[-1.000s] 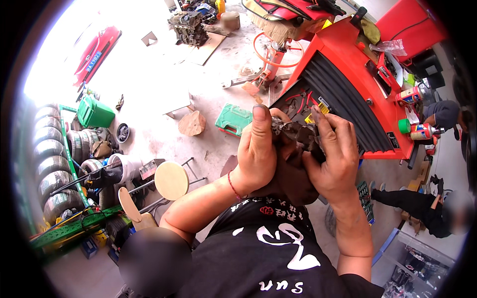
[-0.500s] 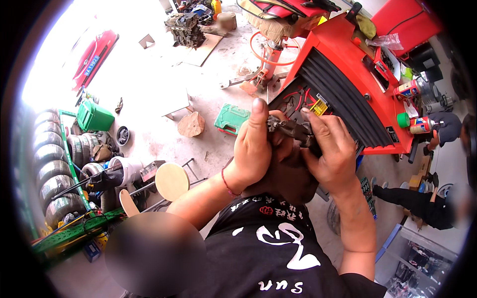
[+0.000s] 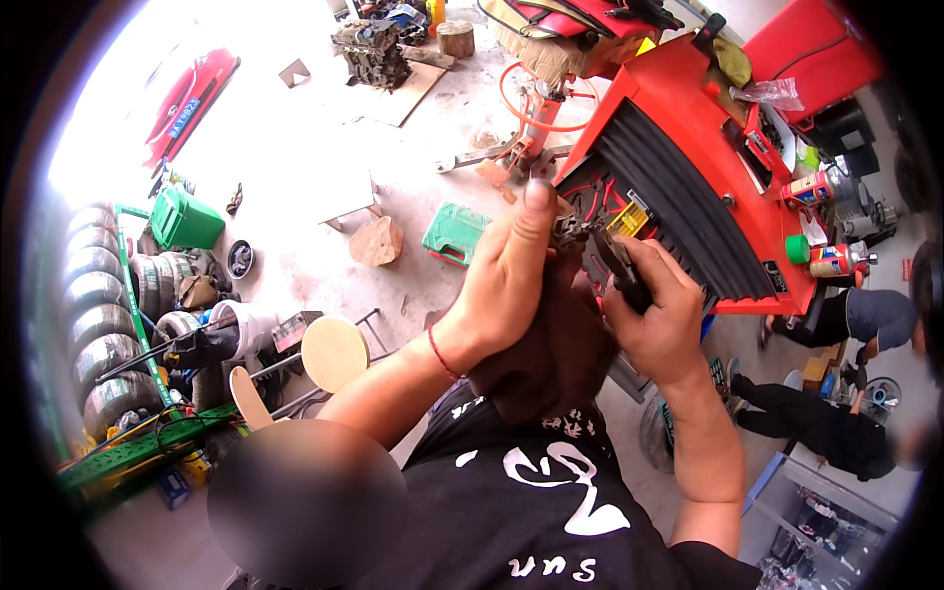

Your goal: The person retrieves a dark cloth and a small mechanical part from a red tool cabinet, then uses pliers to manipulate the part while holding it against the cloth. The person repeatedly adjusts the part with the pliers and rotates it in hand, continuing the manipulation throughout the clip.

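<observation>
In front of my chest, my left hand [image 3: 506,280] is closed around a dark brown cloth [image 3: 536,359] that hangs down over my shirt, its thumb pointing up. My right hand [image 3: 661,313] grips the dark handle of a hand tool [image 3: 621,267] that looks like pliers. The tool's worn metal end [image 3: 570,231] reaches to the fingers of my left hand, above the cloth. The left fingers are mostly hidden behind the thumb and palm, so how they touch the metal cannot be made out.
Beyond my hands stands a red tool cabinet [image 3: 654,93] with a drawer holding red-handled tools and a yellow case [image 3: 629,218]. A green case [image 3: 457,232], a wood stump [image 3: 377,242] and a round stool [image 3: 334,356] are leftward. Two people are at right, one in black [image 3: 816,423].
My right hand has tilted the tool, and its dark handle now shows more steeply angled. Both hands have shifted slightly right in view. More of the brown cloth shows below them.
</observation>
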A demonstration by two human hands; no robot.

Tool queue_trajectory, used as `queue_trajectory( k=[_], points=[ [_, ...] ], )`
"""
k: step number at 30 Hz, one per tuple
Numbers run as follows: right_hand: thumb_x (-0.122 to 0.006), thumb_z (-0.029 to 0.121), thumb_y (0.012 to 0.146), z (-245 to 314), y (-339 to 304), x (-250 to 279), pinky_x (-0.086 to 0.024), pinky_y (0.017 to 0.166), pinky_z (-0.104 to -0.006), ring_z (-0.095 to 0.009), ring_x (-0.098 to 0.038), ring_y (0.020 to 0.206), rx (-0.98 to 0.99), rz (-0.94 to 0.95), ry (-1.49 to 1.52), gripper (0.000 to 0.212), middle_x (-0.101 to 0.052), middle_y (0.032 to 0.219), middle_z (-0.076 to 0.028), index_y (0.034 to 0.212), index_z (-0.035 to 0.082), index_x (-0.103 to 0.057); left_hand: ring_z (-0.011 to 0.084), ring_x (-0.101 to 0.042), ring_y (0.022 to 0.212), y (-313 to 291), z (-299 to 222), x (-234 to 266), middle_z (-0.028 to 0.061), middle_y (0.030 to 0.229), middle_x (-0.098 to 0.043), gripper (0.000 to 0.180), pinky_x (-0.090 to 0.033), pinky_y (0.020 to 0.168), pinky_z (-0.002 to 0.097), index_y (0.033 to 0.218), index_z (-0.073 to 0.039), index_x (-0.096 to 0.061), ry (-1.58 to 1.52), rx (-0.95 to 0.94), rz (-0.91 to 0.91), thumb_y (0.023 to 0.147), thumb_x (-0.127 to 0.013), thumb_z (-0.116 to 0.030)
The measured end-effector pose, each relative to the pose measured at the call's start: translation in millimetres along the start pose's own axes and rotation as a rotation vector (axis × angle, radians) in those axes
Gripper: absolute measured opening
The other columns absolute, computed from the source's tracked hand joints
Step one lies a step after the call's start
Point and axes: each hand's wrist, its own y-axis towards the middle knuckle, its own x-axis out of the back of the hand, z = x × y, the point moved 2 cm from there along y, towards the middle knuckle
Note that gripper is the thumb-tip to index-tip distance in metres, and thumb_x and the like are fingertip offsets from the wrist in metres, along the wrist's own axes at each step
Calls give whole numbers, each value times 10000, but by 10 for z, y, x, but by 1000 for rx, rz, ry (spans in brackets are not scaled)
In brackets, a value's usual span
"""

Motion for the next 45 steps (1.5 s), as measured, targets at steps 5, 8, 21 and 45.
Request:
queue_trajectory(
  k=[5,8,21,45],
  points=[
    [-734,-20,651,48,40,-63,-529,684,-395,-323,-641,789,188,-111,-159,486,-619,894,-144,1129,3,-645,80,-499,606,16,72,-62,-2,692,-522,507,-399,553,249,957,-39,-577,-221,5,8,1081,-365,-482],
    [-730,-24,648,40,46,-46,-528,681,-396,-322,-640,781,227,-82,-106,485,-619,891,-139,1125,4,-645,95,-503,579,60,59,-12,2,660,-499,521,-399,536,251,911,-40,-574,-323,227,44,1063,-407,-509],
    [-683,-26,704,71,65,-132,-536,701,-370,-312,-661,769,-4,5,61,431,-630,893,-149,1132,-18,-630,129,-481,484,87,-28,-4,60,609,-554,459,-371,480,248,852,-40,-599,-301,190,-52,1065,-430,-410],
    [-747,63,635,225,181,-78,-479,823,-434,-326,-579,946,273,-140,-477,685,-575,1069,-141,1305,22,-615,86,-507,557,76,13,90,42,678,-612,509,-392,524,228,882,-20,-618,-146,-133,-97,1096,-347,-394]
  ],
)
